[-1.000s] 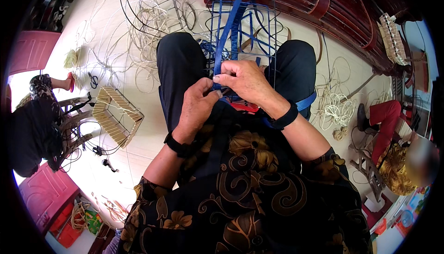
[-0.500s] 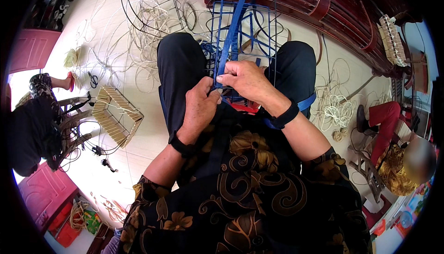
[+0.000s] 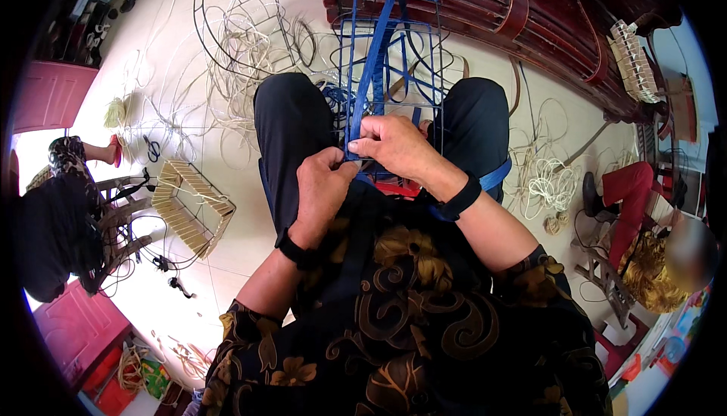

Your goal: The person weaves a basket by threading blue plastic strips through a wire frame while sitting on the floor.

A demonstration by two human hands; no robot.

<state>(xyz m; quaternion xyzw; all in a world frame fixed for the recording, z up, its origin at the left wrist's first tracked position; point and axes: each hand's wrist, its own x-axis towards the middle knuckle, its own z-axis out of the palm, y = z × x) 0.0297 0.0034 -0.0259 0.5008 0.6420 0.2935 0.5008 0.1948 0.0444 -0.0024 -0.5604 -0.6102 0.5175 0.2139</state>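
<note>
A blue wire frame [image 3: 441,52] stands between my knees, its long side running away from me. A flat blue strap [image 3: 372,68] stretches along its left side down to the near left corner. My right hand [image 3: 397,146] pinches the strap there, thumb and forefinger closed on it. Just left of and below it, my left hand [image 3: 322,187] is closed at the same corner, fingertips pressed where strap and wire meet. The exact spot under the fingertips is hidden. More blue strips hang inside the frame.
Tangled pale cord [image 3: 241,60] and a bare dark wire frame [image 3: 198,7] lie ahead on the left. A partly wrapped frame [image 3: 189,208] rests at left. Dark red wooden furniture [image 3: 485,7] borders the far side. Another person sits at each side; white cord [image 3: 551,183] lies right.
The view has shifted slightly, so the wire frame and my hands appear a little lower. Both hands keep their hold at the near left corner, with only small finger movement.
</note>
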